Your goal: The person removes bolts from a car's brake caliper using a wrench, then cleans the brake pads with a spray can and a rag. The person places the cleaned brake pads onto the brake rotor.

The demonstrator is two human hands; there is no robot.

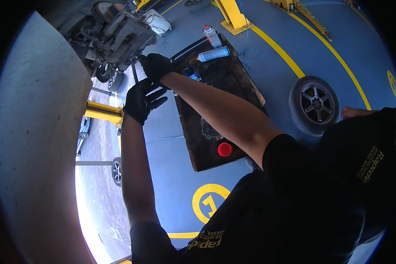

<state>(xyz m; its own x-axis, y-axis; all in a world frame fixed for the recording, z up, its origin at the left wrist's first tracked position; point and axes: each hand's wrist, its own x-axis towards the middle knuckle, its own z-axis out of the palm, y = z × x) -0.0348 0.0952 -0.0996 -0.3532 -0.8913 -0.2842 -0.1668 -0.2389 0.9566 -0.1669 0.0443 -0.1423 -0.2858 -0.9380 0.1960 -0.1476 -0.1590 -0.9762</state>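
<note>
My left hand (pixel 143 99), in a black glove, is at the lower end of a dark metal bar (pixel 135 71), its fingers extended and apart. My right hand (pixel 156 66), also gloved, is curled just right of the bar, by the underside of a grimy brake and suspension assembly (pixel 119 37); what its fingers grip is hidden. Beneath my hands is a dark tool cart top (pixel 191 156) with an upright spray can (pixel 212 35), a blue can (pixel 215 53) lying on its side, a small blue item (pixel 190 74) and a red cap (pixel 225 149).
A pale vehicle panel (pixel 35 141) fills the left side. Yellow lift parts (pixel 233 17) stand at top and left (pixel 102 112). A wheel (pixel 314 104) lies at right, beside a co-worker's hand (pixel 349 112) and dark sleeve. A pale container (pixel 158 22) sits behind the assembly.
</note>
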